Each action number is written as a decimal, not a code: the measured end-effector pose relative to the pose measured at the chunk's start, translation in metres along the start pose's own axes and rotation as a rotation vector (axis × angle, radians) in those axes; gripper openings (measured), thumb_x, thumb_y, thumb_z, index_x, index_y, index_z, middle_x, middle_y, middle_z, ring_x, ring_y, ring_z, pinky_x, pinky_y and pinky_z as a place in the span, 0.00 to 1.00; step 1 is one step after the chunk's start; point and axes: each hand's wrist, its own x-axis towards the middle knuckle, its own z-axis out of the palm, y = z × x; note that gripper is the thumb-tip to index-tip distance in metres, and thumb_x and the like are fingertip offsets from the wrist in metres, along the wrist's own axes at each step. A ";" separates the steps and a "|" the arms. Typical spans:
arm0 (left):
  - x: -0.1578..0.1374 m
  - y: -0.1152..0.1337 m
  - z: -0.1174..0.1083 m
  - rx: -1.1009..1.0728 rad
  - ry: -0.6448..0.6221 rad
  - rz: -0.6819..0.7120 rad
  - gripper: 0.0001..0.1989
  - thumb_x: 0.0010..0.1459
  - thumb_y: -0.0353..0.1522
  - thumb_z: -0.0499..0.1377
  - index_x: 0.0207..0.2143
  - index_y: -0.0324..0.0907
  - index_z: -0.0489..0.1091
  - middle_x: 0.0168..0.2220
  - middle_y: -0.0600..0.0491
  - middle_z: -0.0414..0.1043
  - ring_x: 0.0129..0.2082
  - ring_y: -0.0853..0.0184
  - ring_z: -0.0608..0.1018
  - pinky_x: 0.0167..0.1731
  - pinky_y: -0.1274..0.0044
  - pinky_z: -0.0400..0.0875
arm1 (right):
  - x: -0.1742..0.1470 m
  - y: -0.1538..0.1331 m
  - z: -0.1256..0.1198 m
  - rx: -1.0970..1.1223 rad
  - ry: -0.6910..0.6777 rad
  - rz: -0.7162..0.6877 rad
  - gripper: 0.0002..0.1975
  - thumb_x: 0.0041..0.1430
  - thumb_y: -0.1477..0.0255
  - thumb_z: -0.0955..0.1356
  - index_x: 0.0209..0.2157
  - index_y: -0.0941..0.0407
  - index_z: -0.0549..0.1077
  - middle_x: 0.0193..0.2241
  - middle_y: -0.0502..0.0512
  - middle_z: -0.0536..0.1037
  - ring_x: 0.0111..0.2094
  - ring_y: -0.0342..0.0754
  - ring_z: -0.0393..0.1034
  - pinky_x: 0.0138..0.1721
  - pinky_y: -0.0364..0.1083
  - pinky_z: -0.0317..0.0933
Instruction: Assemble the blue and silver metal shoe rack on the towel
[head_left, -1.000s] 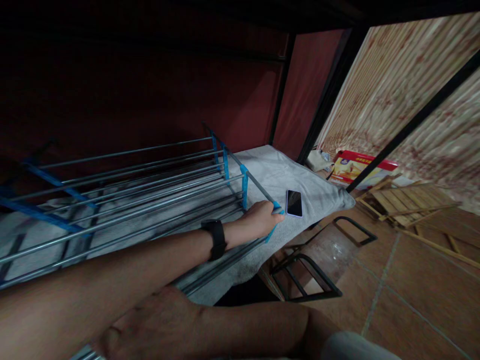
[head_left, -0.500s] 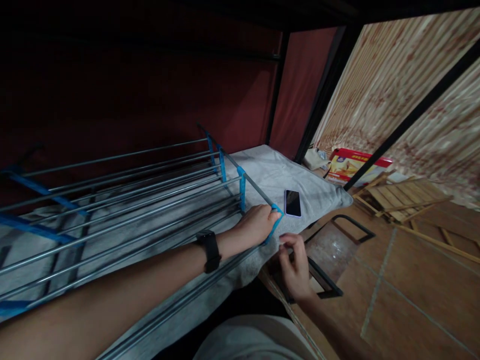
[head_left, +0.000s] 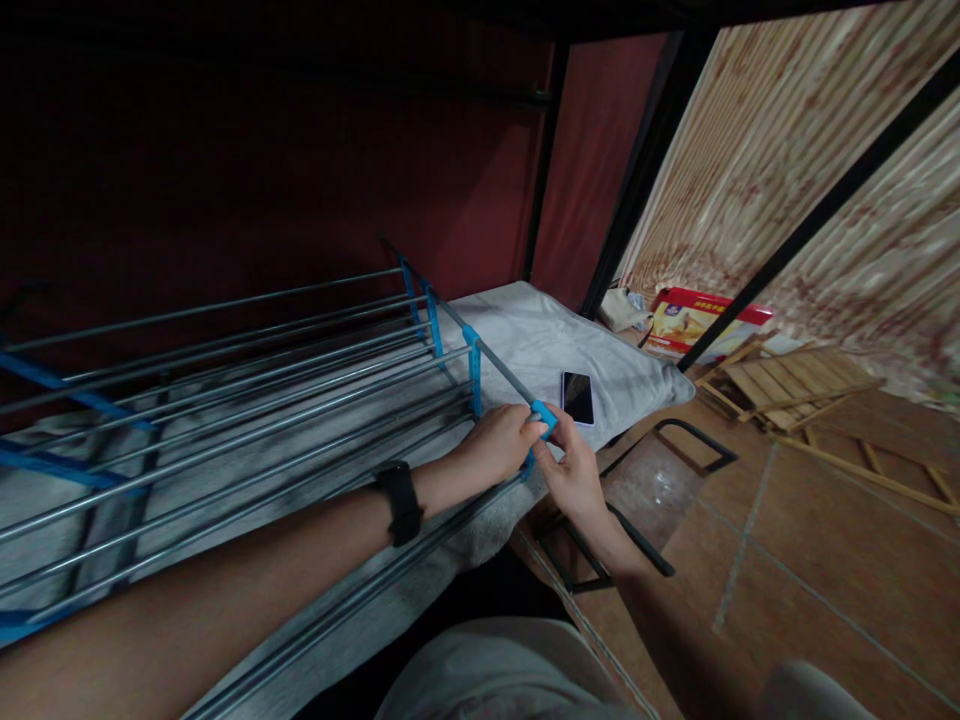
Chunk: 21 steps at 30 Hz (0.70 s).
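Observation:
A metal rack (head_left: 247, 385) of long steel tubes and blue plastic end pieces lies on a grey blanket (head_left: 547, 345). My left hand (head_left: 499, 443), with a black watch on its wrist, grips the rack's near end at a blue corner joint (head_left: 545, 417). My right hand (head_left: 574, 475) has come up from below and pinches the same blue joint from the right. Both hands touch at that corner.
A phone (head_left: 577, 397) lies on the blanket just beyond the hands. A black metal frame (head_left: 637, 545) lies on the tiled floor below. Further right are a red and yellow box (head_left: 701, 322) and folded wooden slats (head_left: 806, 380). Dark bed posts stand behind.
My right hand rose from low in the view to the blue corner joint and took hold of it. My left hand kept its grip on the rack end.

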 end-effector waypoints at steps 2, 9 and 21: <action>0.000 -0.003 0.003 0.004 0.004 0.010 0.13 0.62 0.32 0.50 0.29 0.40 0.70 0.22 0.54 0.70 0.26 0.67 0.73 0.28 0.78 0.63 | 0.002 0.002 -0.002 0.000 -0.020 0.025 0.21 0.65 0.66 0.64 0.59 0.53 0.65 0.49 0.57 0.76 0.46 0.52 0.74 0.48 0.51 0.68; -0.008 -0.008 0.026 0.077 -0.032 -0.054 0.11 0.62 0.32 0.48 0.36 0.40 0.69 0.34 0.49 0.75 0.33 0.64 0.75 0.31 0.76 0.64 | 0.002 0.001 -0.005 -0.083 -0.039 -0.050 0.22 0.65 0.71 0.62 0.60 0.55 0.63 0.52 0.59 0.74 0.51 0.53 0.71 0.52 0.53 0.65; -0.007 -0.009 0.018 -0.085 -0.037 -0.013 0.11 0.60 0.29 0.50 0.27 0.41 0.68 0.22 0.55 0.68 0.25 0.68 0.71 0.27 0.78 0.63 | 0.001 -0.001 -0.004 -0.062 -0.056 -0.006 0.22 0.66 0.68 0.62 0.60 0.54 0.63 0.47 0.57 0.77 0.45 0.52 0.74 0.50 0.52 0.67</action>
